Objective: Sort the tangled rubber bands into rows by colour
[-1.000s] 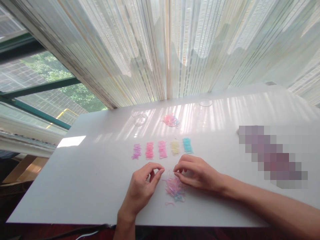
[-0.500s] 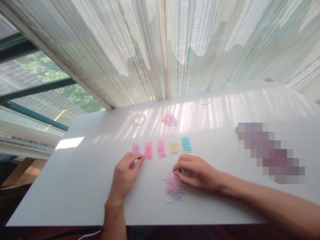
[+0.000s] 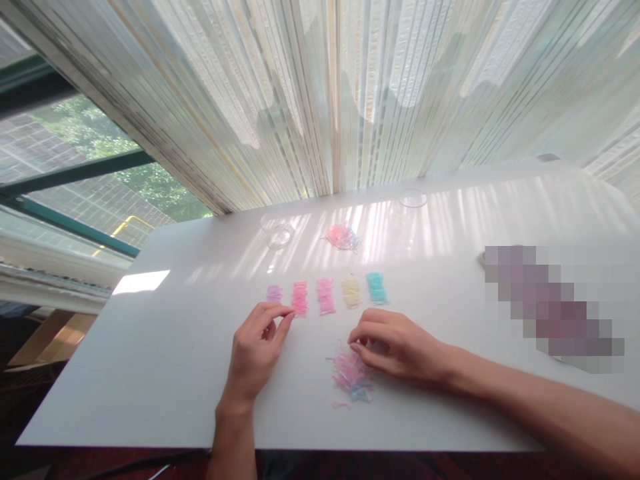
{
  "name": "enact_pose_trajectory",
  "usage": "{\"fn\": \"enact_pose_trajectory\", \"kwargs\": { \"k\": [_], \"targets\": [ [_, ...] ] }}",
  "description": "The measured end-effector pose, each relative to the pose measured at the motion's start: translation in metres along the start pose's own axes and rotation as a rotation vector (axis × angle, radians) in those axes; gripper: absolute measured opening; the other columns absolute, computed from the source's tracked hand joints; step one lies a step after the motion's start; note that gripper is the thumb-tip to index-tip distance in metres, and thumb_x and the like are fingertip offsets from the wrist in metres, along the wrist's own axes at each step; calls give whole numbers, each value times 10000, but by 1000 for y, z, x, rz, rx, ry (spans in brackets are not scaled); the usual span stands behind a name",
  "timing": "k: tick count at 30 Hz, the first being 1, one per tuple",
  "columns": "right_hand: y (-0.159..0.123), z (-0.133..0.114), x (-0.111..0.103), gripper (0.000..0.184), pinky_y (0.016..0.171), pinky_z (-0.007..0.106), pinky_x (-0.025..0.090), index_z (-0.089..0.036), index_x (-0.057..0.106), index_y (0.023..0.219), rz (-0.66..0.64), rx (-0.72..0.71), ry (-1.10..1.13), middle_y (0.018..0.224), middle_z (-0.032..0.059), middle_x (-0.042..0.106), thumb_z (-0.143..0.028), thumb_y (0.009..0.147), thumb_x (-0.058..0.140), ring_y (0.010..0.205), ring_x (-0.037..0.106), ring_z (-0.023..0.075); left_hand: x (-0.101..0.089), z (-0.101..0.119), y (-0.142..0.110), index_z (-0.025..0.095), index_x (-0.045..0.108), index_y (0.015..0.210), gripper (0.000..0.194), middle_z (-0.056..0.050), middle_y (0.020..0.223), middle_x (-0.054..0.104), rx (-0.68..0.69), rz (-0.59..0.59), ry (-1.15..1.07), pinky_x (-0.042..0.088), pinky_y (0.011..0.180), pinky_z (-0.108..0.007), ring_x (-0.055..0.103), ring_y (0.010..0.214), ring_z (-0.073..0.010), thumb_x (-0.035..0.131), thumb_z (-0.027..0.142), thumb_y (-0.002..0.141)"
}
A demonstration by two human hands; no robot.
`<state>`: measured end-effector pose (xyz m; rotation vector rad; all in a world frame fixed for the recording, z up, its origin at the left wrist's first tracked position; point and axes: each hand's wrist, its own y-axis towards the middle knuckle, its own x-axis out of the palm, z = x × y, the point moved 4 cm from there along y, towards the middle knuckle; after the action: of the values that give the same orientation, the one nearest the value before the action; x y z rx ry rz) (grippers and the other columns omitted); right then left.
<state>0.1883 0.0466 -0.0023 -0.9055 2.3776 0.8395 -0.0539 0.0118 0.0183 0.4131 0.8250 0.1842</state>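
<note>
Bands (image 3: 353, 379) lie heaped beside our right hand (image 3: 397, 343), farther from our left hand (image 3: 256, 341), fingertips together on both, any hold unclear.

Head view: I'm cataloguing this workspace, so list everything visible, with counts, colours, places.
Table: one, white, central
Small bundles: five, from left purple, coral, pink, yellow, teal, mid-table row
Near pile: one, pink and blue, in front of bundles
Loose strip: one, pink, in front of near pile
Far pile: one, pink and blue, behind bundles
Round pieces: two or more, clear, flanking far pile
Pixelated patch: one, purplish, table's right, contents hidden
Curtain: count unclear, whitish stripes, behind table
Window frame: one, green, left
Rail: one, yellow, outside
Greenery: count unclear, green, outside
Box: one, brown, lower left
Left hand: one, bare, at coral bundle
Right hand: one, bare, at near pile
</note>
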Motion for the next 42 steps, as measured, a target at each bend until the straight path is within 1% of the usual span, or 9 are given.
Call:
{"fn": "enact_pose_trajectory", "kwargs": {
  "k": [2,5,8,11,15,21,30,37,42],
  "targets": [
    [0,0,0,180,664,260,463,-172,709,944,-5,7,0,790,38,637,-197,992,537,718,585,151,2,10,2,199,721,957,70,-10,904,676,39,2,-20,455,566,-214,497,589,-91,657,173,969],
    [0,1,1,177,668,258,463,-168,712,953,-15,17,-1,794,40,637,-197,989,542,721,588,152,14,21,5,208,722,976,68,-5,912,696,71,-67,-18,461,585,-217,516,599,-93,661,179,973],
    [0,0,1,178,664,258,456,-163,715,953,-14,15,-4,789,40,632,-195,986,543,715,581,151,28,20,7,218,727,985,82,0,928,711,43,-129,29,467,609,-229,557,621,-102,649,192,983],
    [-1,0,0,178,664,258,453,-162,716,950,-13,12,0,783,38,627,-194,985,545,709,576,151,35,15,7,219,729,979,101,0,934,722,15,-139,83,471,630,-237,598,654,-114,631,198,990],
    [-1,1,1,176,666,256,452,-161,717,945,-20,22,0,783,36,628,-189,984,548,705,574,148,34,12,6,222,734,974,107,7,923,728,22,-139,126,470,643,-243,611,653,-118,629,219,995],
    [0,1,1,169,674,257,456,-168,716,943,-26,23,5,791,37,634,-191,982,554,715,581,149,33,13,7,214,725,964,103,-1,917,728,15,-123,92,476,647,-240,623,672,-126,632,241,997],
    [0,0,1,172,665,257,452,-165,714,944,-26,25,3,787,36,629,-182,982,547,703,571,146,35,13,7,218,735,977,146,-6,931,734,29,-159,153,486,644,-242,658,701,-133,599,260,1012],
    [0,0,0,170,684,263,459,-167,712,949,-37,22,1,800,40,640,-179,983,546,719,586,152,34,12,6,216,723,997,132,-11,959,726,33,-143,95,490,646,-243,615,667,-121,597,247,1015],
    [0,0,1,158,679,263,454,-168,709,945,-43,16,-9,788,35,629,-173,978,554,710,578,153,36,13,6,212,718,991,130,-7,937,715,50,-166,92,484,633,-237,616,660,-116,590,226,1011]
  ]
}}
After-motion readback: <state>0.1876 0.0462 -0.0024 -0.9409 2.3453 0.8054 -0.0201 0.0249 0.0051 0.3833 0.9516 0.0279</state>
